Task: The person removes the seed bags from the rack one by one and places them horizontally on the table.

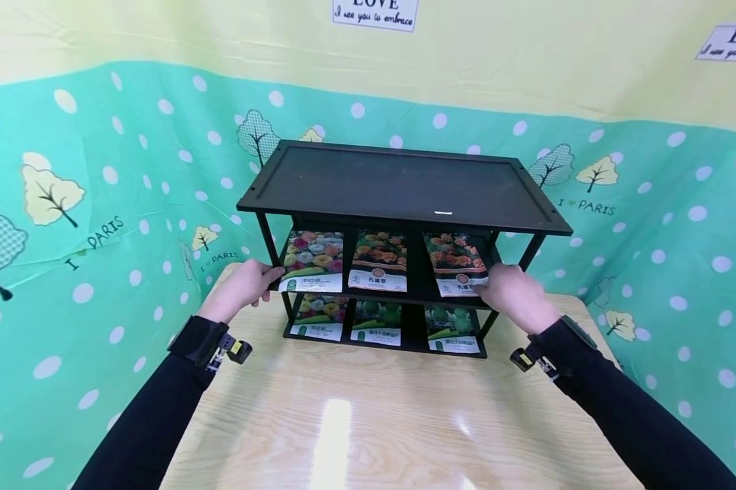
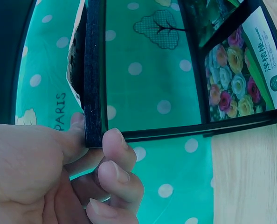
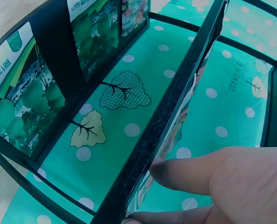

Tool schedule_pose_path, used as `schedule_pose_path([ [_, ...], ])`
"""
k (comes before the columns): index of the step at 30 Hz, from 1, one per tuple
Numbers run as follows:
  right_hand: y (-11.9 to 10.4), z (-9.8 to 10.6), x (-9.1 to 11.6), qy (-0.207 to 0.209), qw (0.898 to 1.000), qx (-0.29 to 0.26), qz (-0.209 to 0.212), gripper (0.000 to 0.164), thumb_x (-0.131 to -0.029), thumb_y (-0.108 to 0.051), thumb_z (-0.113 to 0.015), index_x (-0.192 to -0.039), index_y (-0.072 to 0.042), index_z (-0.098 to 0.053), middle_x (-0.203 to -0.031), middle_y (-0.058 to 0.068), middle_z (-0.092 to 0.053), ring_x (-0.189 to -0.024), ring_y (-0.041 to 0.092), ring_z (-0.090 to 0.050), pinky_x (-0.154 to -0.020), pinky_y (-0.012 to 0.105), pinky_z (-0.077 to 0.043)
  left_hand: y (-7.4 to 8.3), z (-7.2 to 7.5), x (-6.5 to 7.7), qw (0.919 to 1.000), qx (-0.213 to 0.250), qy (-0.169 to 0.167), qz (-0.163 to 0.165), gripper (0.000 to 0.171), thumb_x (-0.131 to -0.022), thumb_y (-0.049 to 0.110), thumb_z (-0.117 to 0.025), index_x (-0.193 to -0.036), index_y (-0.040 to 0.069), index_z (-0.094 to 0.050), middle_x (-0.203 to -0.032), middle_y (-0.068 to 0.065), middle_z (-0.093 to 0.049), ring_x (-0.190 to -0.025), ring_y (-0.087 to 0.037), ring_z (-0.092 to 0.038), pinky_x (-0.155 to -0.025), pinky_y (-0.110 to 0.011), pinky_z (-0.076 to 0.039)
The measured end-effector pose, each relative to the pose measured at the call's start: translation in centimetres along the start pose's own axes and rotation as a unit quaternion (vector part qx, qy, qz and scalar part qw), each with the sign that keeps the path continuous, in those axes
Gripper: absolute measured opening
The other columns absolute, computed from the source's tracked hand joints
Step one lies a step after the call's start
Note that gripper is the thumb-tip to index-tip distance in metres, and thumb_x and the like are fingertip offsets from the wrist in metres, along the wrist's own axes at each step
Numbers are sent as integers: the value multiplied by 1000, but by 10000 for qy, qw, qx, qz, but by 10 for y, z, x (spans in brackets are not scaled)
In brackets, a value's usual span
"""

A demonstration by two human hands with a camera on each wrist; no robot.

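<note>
A black three-tier shelf rack (image 1: 404, 187) stands on the table. Three seed packets lie on its middle tier: a mixed-flower packet (image 1: 312, 262) at left, an orange-flower packet (image 1: 378, 261) in the centre and another orange-flower packet (image 1: 456, 265), slightly slanted, at right. My left hand (image 1: 245, 289) grips the left front corner of that tier, thumb above and curled fingers below, beside the mixed-flower packet. At the tier's right end, my right hand (image 1: 517, 294) pinches the right packet near its front corner; in the right wrist view the thumb (image 3: 185, 176) lies against it.
The bottom tier carries a mixed-flower packet (image 1: 321, 316) and two green-fruit packets (image 1: 376, 321). Black posts (image 1: 531, 252) flank the tiers and the top panel overhangs them. Wood-grain table (image 1: 398, 415) extends in front. A green dotted cloth (image 1: 67, 272) hangs around the sides and back.
</note>
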State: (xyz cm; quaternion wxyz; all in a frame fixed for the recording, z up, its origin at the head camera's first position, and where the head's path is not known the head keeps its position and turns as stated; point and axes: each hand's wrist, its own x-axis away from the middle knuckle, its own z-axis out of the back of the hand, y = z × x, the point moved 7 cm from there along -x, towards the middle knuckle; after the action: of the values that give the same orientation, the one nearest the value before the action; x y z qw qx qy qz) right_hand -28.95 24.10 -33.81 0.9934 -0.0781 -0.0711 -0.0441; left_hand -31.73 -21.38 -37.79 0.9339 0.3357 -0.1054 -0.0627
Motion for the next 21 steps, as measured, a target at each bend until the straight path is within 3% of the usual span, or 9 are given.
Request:
schedule_pose_path([
  [11, 4, 7, -2, 494, 9981, -283, 236, 38, -87, -37, -71, -81, -3, -55, -72, 8, -47, -58, 21, -48, -44, 29, -37, -2, -1, -1, 10000, 51, -50, 51, 45, -106, 34, -42, -68, 11, -56, -58, -4, -55, -46, -21, -46, -50, -31, -35],
  [18, 8, 11, -3, 819, 9959, -212, 325, 17, -85, -14, -62, -75, -3, -52, -72, 12, -50, -58, 24, -50, -42, 32, -39, -4, -2, -1, 10000, 18, -56, 60, 46, -106, 34, -41, -69, 11, -55, -60, -6, -56, -46, -20, -44, -49, -30, -33],
  [21, 9, 12, -2, 900, 9947, -334, 368, 18, -82, -11, -60, -70, -6, -48, -68, 9, -46, -56, 23, -48, -41, 31, -38, -4, -2, -2, 10000, 22, -20, 40, 47, -106, 35, -41, -68, 10, -53, -59, -4, -55, -47, -21, -44, -50, -30, -33],
])
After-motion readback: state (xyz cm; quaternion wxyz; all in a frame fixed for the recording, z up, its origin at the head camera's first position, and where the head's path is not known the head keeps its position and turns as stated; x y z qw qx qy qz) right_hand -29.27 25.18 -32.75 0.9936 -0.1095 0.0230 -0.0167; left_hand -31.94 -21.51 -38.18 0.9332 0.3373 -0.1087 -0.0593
